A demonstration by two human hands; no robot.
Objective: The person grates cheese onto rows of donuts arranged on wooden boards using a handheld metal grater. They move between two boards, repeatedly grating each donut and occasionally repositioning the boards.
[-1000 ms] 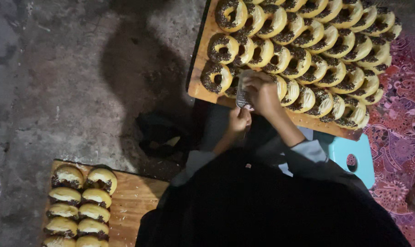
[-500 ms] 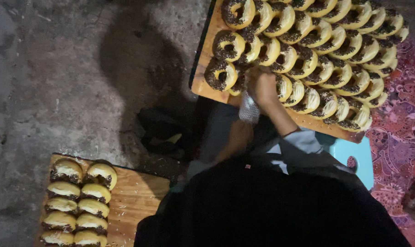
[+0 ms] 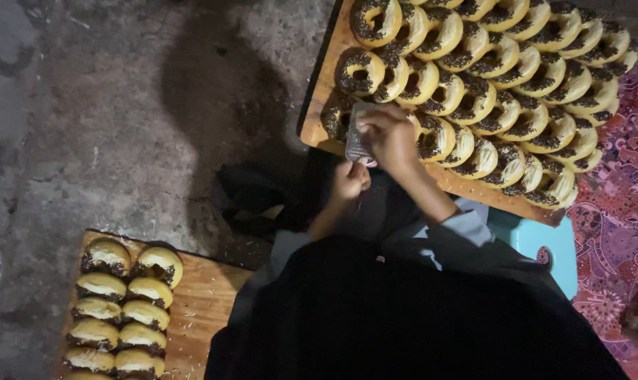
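Note:
My right hand [image 3: 390,135] grips a small clear plastic wrapper [image 3: 357,137] at the near edge of a wooden board [image 3: 317,125] stacked with several ring doughnuts topped with dark sprinkles [image 3: 466,77]. My left hand [image 3: 350,180] is just below it, fingers pinched together near the wrapper's lower end; what it holds is too small to tell. Both forearms reach out from dark clothing with light blue cuffs.
A second wooden board [image 3: 203,299] at the lower left carries two columns of filled yellow buns [image 3: 122,309]. A light blue plastic stool [image 3: 544,243] stands under the doughnut board. Patterned red cloth [image 3: 618,211] lies at right. Grey concrete floor [image 3: 86,127] spreads to the left.
The view has shifted slightly. My left hand has risen closer to the right hand and the wrapper; the right hand stays at the board's near edge.

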